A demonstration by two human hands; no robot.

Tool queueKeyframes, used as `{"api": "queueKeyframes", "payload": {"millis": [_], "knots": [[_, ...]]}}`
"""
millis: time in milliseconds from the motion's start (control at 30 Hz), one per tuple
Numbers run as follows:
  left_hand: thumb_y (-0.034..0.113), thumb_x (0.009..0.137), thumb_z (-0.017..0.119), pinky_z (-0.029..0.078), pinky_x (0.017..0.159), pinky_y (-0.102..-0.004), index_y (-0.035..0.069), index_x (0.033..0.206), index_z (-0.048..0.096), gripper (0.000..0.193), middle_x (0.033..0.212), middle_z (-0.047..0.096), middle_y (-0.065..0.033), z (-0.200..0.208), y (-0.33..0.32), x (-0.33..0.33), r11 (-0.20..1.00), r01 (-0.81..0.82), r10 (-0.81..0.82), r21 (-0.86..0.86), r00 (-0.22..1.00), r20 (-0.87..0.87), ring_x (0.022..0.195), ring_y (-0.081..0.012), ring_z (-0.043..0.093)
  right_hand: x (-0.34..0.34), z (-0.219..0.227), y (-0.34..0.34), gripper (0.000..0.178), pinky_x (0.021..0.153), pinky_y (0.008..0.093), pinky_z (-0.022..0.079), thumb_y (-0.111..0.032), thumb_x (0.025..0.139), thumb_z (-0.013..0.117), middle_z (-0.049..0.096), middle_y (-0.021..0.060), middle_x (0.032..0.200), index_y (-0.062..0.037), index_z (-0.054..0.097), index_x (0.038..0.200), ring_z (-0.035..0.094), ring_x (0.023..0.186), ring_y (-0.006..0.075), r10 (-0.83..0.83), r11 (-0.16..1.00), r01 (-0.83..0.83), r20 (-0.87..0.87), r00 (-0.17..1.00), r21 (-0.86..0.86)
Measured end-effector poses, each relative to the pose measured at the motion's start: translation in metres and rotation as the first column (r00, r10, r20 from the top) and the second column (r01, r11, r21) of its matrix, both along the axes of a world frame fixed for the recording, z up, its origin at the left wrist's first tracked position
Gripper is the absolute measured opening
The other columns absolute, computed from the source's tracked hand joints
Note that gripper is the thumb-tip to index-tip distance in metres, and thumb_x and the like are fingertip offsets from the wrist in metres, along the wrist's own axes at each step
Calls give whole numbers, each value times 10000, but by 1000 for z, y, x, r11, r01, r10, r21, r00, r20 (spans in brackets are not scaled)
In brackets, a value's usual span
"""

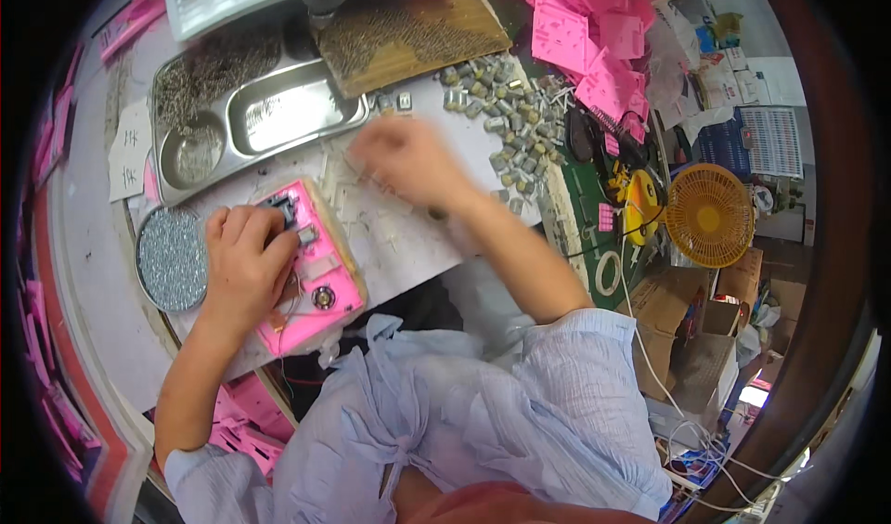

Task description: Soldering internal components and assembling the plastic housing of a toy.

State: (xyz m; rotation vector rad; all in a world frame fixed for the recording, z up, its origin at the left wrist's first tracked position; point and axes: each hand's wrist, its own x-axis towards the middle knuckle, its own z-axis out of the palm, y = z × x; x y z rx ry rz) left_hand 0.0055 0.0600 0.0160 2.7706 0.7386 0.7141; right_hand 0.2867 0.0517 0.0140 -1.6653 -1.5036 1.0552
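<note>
My left hand rests with curled fingers on the left side of a pink plastic housing, holding it against a padded block. By its fingertips are a dark part and a small silver motor, set in the housing. Lower down sit a round black part and thin wires. My right hand is smeared by motion above the white work surface, near the steel tray; whether it holds anything cannot be made out.
A steel compartment tray holds many small screws. Left of my hand is a round dish of grey metal bits. Several small silver motors lie at the right, below a wooden board. Pink panels are heaped beyond; a yellow basket stands right.
</note>
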Motion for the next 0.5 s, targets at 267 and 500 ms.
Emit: {"api": "queueKeyframes", "payload": {"millis": [267,500], "knots": [[184,756,653,411,967,-455,108,855,662,125,1073,628,-50,8,22,12,974,183,-166,134,978,-128,1009,-241,591,320,-9,118,543,957,482,542,-410,780,779,706,235,1187,-3,695,1130,678,1130,378,-155,883,467,966,208,41],[159,780,627,451,934,-411,92,980,606,212,1126,603,-82,15,32,24,981,192,-181,35,961,-208,1041,-265,582,351,-26,131,620,928,474,540,-382,794,754,690,253,1224,22,616,1243,676,1122,402,71,869,460,966,248,-182]]}}
